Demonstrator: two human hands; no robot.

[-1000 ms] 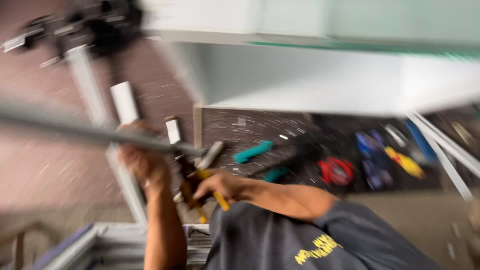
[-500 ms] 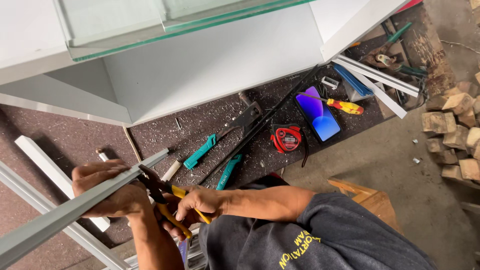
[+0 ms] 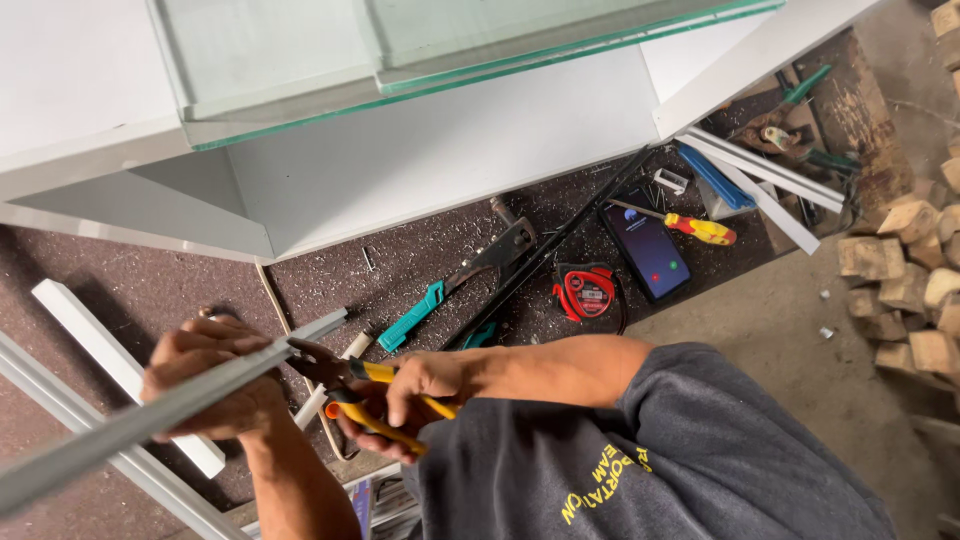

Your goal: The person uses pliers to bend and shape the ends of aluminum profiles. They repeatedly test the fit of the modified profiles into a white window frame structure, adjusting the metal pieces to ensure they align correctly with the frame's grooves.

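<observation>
My left hand (image 3: 210, 385) grips a long grey metal strip (image 3: 120, 425) that runs from the lower left up to a cut end near the middle. My right hand (image 3: 405, 400) is closed around the yellow handles of tin snips (image 3: 340, 375), whose dark jaws sit against the strip just right of my left hand. Both hands are low in the view, above a dark mat (image 3: 420, 260) strewn with metal shavings.
A white cabinet with a glass top (image 3: 400, 60) fills the upper view. On the mat lie teal-handled pliers (image 3: 410, 315), a red tape measure (image 3: 588, 292), a lit phone (image 3: 650, 245), a yellow-red screwdriver (image 3: 700, 230) and white profiles (image 3: 120, 375). Wood blocks (image 3: 915, 280) are piled at right.
The camera has swung and steadied from a blurred view. My hands stay on the strip and snips, and the snip jaws now sit closer to the strip's end.
</observation>
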